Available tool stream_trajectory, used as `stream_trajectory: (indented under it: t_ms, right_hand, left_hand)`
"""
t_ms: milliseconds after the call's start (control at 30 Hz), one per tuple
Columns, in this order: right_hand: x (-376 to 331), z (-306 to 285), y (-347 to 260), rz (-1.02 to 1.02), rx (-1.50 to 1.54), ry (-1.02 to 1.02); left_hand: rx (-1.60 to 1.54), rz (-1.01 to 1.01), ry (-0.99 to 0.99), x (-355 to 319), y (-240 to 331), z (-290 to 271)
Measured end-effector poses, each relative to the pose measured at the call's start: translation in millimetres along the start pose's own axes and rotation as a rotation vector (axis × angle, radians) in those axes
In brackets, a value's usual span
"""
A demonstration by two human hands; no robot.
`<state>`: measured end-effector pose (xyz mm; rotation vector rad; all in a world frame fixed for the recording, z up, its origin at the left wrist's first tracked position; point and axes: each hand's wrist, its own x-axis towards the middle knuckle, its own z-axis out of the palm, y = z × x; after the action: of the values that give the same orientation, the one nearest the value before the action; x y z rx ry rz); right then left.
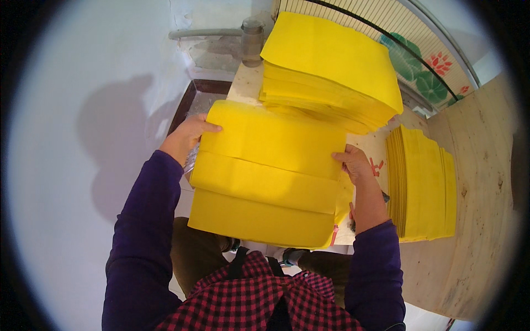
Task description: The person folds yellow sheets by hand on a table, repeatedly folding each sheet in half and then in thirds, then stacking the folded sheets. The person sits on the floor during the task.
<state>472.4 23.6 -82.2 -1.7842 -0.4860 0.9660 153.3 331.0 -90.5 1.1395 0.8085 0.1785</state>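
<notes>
Red-and-black checked apron (259, 298) below, we grip a fanned bundle of yellow paper sheets (265, 176) with left hand (187, 138) and right hand (356, 165) clasping its sides.

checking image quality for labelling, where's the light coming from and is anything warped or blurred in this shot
Head view: strong light from the right throws the person's shadow onto the pale wall; fisheye bends the wooden board at the rim, corners are black; the yellow sheets held between left hand and right hand are sharp.
</notes>
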Motion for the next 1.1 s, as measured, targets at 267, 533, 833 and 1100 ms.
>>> stream_trajectory:
  t_ms: [267, 533, 833, 1100]
  right_hand:
    - [-17, 8, 5, -0.146, 0.048, 0.113]
    - [-20, 9, 48, -0.541, -0.080, 0.169]
    - [-26, 17, 69, -0.752, -0.203, 0.250]
    - [-21, 13, 76, -0.697, -0.059, 0.162]
  left_hand:
    - [0.151, 0.220, 0.075, -11, -14, -9]
    - [0.598, 0.403, 0.330, -17, -49, -23]
    - [0.844, 1.155, 0.422, -32, -78, -15]
    - [1.004, 1.149, 0.375, -45, -76, -19]
